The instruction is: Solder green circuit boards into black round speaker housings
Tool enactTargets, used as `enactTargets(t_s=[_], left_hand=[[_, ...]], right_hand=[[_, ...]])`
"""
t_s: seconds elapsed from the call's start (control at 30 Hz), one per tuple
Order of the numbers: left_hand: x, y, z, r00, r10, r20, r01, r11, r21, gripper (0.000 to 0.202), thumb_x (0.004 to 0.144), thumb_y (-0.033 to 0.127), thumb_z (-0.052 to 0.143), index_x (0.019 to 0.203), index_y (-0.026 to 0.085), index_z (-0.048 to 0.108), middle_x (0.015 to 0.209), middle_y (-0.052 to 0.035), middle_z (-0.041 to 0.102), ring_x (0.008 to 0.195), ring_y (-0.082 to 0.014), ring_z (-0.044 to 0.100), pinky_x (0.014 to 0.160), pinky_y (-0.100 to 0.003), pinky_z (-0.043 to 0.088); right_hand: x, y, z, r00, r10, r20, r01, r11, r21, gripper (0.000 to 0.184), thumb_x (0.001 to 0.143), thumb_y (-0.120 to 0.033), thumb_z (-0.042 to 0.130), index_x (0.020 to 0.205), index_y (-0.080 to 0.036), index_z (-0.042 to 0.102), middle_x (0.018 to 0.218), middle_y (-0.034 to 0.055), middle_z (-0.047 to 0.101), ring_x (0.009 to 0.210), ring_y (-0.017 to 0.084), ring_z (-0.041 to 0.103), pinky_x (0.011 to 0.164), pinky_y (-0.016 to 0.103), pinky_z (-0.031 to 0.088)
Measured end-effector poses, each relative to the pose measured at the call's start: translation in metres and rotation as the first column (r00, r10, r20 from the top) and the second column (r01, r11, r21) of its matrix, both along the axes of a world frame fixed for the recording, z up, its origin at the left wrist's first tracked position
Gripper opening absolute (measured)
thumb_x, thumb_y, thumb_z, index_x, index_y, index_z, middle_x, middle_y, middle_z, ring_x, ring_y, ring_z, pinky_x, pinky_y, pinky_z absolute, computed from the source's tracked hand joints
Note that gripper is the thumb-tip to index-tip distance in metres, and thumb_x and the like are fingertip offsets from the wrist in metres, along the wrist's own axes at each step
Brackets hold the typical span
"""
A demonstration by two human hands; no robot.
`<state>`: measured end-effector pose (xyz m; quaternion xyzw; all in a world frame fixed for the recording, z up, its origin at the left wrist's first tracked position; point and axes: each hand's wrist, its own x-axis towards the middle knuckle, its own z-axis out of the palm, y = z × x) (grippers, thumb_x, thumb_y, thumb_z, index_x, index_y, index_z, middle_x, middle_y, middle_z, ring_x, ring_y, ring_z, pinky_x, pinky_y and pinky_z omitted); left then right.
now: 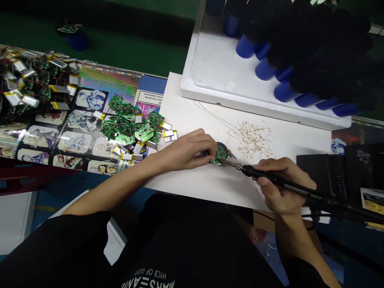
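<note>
A green circuit board (pixel 221 152) sits in a round dark housing on the white sheet in front of me. My left hand (pixel 196 150) is closed at the board's left edge, thumb and fingers pinched together; what lies between the fingertips is hidden. My right hand (pixel 283 184) grips a black soldering iron (pixel 270 178) like a pen. The iron's metal tip points left and reaches the board close to my left fingertips. To the left lies a pile of green circuit boards (pixel 129 124) with small silver batteries wired to them.
Behind stands a white foam tray (pixel 210 76) holding many blue-and-black cylinders (pixel 265 69). Yellowish crumbs (pixel 253 140) and thin wire (pixel 216 116) lie on the white sheet (pixel 186 180). A black box-shaped device (pixel 318 172) is at right. More boards with batteries (pixel 36 84) are heaped far left.
</note>
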<state>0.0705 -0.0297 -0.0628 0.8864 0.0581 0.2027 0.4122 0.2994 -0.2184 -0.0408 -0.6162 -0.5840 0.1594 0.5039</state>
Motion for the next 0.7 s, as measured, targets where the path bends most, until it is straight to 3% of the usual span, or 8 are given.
enactTargets(t_s=[0.7], left_hand=[[-0.0001,-0.0005,-0.0008,1.000,-0.001,0.016,0.000,1.000,0.028,0.009,0.106,0.018,0.060,0.102,0.019,0.069,0.111,-0.0076,0.076,0.104,-0.0202,0.065,0.095,-0.034,0.052]], right_hand=[[0.0005,0.0037,0.0096,0.992,-0.023,0.126,0.021,1.000,0.018,0.010,0.088,-0.029,0.080,0.097,-0.025,0.080,0.079,0.0024,0.081,0.053,0.016,0.071,0.045,0.027,0.053]])
